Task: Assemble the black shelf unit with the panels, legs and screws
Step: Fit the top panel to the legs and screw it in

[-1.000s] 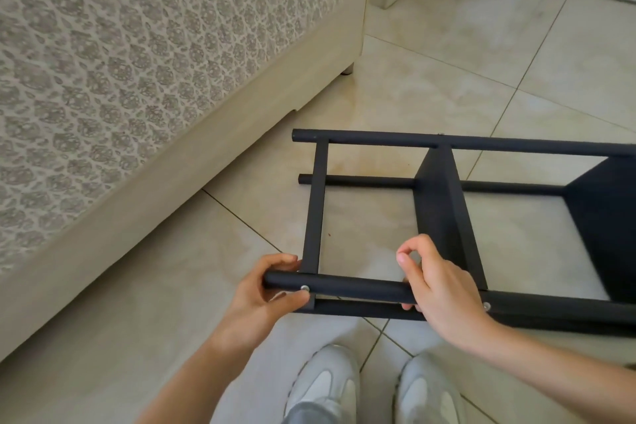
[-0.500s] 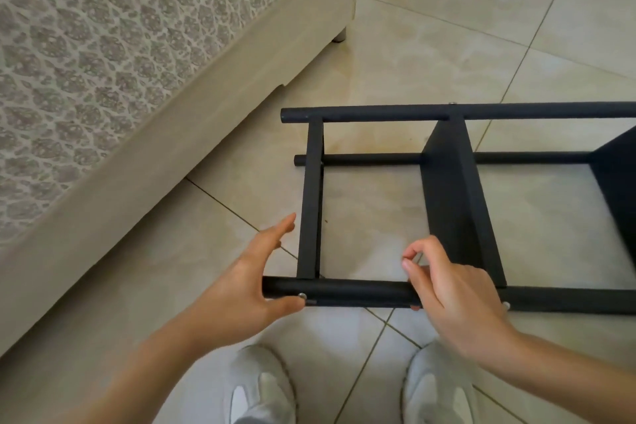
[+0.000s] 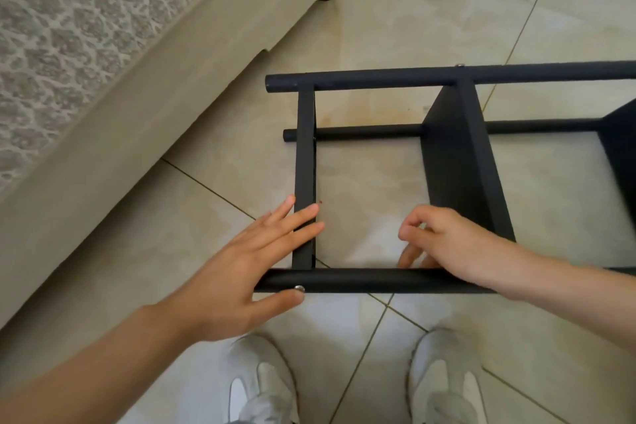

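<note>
The black shelf unit (image 3: 454, 162) lies on its side on the tiled floor, its round legs running left to right. My left hand (image 3: 241, 272) lies open over the left end of the near leg (image 3: 358, 280). Its straight fingers reach onto the end panel (image 3: 304, 155), and its thumb sits just below a silver screw head (image 3: 298, 288). My right hand (image 3: 454, 241) rests on the same leg further right, beside the middle panel. Its fingers curl over the far side of the leg.
A beige upholstered base with a patterned cover (image 3: 137, 107) runs diagonally along the left, close to the shelf's far leg (image 3: 378, 77). My two white shoes (image 3: 261, 382) (image 3: 444, 379) stand just in front of the near leg. Tiled floor surrounds the unit.
My left hand has let go of the near leg's end and spread its fingers flat over the leg and end panel. My right hand stays on the leg.
</note>
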